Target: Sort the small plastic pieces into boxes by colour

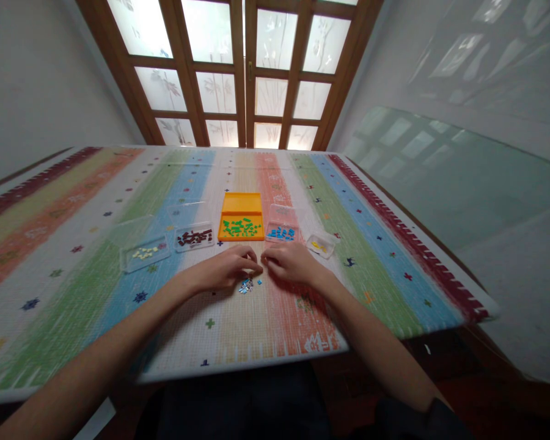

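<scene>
My left hand [231, 264] rests low over the tablecloth, its fingers curled and the fingertips pinched together. Facing it, my right hand [289, 263] has its fingers bent and closed too. The two sets of fingertips nearly meet, and whatever lies in them is hidden or too small to name. Just below the left hand is a small pile of blue and greyish pieces [246, 285]. One separate blue piece [259, 282] lies to its right. Beyond the hands stands an open orange box [242, 202] with small green pieces [242, 228] in it.
Left of the orange box are clear boxes with dark brown pieces [195, 237] and pale yellow pieces [145, 252]. To its right, others hold blue pieces [281, 233] and yellow pieces [318, 246]. The striped tablecloth [187, 342] ends at the near table edge.
</scene>
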Demonstrator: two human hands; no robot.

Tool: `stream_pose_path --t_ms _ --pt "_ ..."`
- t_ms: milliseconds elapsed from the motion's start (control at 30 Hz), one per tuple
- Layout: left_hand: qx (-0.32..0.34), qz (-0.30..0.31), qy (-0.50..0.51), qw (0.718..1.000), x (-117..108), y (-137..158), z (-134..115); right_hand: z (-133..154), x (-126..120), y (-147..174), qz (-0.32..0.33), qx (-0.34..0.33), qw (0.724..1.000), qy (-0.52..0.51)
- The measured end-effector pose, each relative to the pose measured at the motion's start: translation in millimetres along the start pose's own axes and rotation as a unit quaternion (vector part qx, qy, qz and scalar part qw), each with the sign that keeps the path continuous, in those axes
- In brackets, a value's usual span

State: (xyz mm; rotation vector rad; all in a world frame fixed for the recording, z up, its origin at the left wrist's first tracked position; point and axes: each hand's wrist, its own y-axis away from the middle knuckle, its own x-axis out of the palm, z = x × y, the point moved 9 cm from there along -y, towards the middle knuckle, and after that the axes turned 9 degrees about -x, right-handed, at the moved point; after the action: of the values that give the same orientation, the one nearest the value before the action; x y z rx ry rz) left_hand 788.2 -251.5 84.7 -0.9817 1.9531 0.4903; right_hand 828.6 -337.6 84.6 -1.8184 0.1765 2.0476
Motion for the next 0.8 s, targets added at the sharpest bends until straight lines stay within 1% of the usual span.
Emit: stream_pose_path --t_ms 133,233,333,433,533,633,800 --pt "0.043 -0.014 -0.007 0.999 0.7 3.0 -1.8 0.6 1.1 0.1 0.003 -0.007 1.000 -0.001" --pt "0.057 -0.036 -0.015 0.998 1.4 4.7 2.5 0.4 2.1 0.1 0.009 -0.005 1.000 0.006" --pt "0.055 -0.046 -0.032 0.997 3.4 5.8 8.2 0.6 3.4 0.1 0.008 -0.011 1.000 0.009" --pt "0.049 -0.050 -0.039 0.997 4.8 7.8 11.3 1.0 3.2 0.0 -0.008 -0.023 1.000 0.020" --pt "0.041 -0.054 -0.029 0.997 3.8 9.7 11.3 0.3 1.9 0.3 -0.027 -0.026 0.999 0.026" --pt "0.027 -0.063 -0.017 0.997 1.0 9.1 10.0 -0.7 1.5 0.8 -0.031 -0.026 0.999 0.023" --pt "0.012 -0.032 -0.045 0.998 8.3 2.7 6.1 -3.5 0.5 1.5 -0.031 -0.017 0.999 0.012"
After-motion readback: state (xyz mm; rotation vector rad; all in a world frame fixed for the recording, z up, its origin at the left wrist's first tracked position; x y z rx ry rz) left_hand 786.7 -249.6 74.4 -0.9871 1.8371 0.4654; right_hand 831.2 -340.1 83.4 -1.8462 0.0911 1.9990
